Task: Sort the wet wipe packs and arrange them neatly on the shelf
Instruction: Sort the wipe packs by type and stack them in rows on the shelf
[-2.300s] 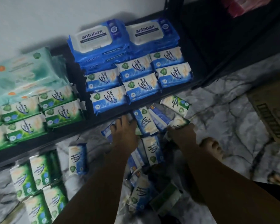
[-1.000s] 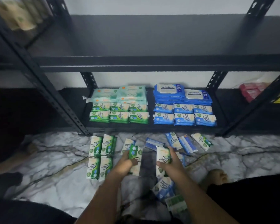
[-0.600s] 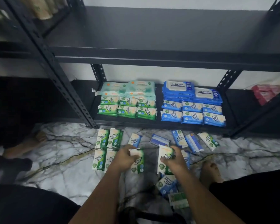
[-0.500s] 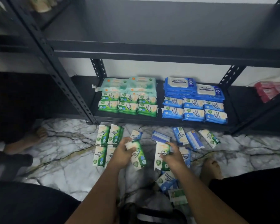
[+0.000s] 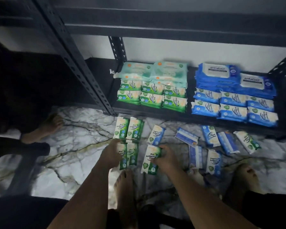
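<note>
Head view: your right hand [image 5: 166,160] grips a green pack [image 5: 150,161], with the fingers curled round its right edge. The pack is over the floor [image 5: 73,154], short of the front edge of the shelf [image 5: 190,90]. Your left hand [image 5: 111,154] is blurred against the floor packs [image 5: 130,156], so you cannot tell its grip. On the shelf, green rows [image 5: 151,95] sit left and blue rows [image 5: 233,104] sit right.

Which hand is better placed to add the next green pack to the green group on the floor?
Right. The right hand grips a green pack just right of the floor's green group; the left hand, blurred, lies over that group's lower packs, with no spare pack visible in it.
</note>
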Demonstrator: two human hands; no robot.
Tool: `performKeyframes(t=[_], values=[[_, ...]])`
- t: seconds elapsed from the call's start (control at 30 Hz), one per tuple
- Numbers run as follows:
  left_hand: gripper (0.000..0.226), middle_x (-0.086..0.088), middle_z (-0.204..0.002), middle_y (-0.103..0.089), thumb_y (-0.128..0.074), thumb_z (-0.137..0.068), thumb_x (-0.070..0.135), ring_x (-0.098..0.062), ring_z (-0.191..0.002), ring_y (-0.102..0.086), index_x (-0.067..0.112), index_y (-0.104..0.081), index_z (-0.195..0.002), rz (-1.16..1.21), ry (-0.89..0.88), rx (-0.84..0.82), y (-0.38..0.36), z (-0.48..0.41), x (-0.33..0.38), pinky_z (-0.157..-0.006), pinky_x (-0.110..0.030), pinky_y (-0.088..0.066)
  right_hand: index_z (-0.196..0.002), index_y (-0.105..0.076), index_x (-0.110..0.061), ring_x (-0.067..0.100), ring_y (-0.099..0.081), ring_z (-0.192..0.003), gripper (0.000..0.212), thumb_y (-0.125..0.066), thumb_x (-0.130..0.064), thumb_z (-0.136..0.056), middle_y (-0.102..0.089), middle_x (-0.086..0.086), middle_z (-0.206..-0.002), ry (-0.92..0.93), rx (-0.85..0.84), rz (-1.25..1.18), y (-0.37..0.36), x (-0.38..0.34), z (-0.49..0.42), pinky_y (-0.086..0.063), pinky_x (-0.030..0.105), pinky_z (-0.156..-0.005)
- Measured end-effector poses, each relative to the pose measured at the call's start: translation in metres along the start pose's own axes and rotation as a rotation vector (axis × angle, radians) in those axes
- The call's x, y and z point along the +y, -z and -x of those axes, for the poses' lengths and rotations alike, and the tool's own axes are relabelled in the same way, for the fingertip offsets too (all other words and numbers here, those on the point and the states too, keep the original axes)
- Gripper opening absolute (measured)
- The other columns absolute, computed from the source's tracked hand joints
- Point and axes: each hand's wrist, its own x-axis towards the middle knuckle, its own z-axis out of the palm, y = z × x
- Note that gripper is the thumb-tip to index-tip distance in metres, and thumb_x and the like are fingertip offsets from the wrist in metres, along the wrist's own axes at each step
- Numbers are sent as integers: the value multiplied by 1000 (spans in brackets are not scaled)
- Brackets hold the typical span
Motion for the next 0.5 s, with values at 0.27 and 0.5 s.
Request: performKeyframes(t=[0.27, 0.5], values=[[61, 2, -88, -72, -84, -66, 6, -23, -81, -71, 35, -52, -108, 59, 74, 156, -4, -63, -40, -73, -39, -59, -112, -56, -50, 22, -66, -104, 66, -82, -34, -54, -67, -6, -114, 84, 3, 115, -95, 38, -91, -59, 45, -85], [60, 1, -92, -73, -79, -55, 21, -26, -81, -73, 42, -53, -105, 158, 192, 162, -13, -103, -72, -69, -51, -62, -125, -55, -45, 17, -64, -101, 61, -84, -36, -71, -68, -9, -114, 84, -5, 287, -124, 0, -97, -56, 36, -85]])
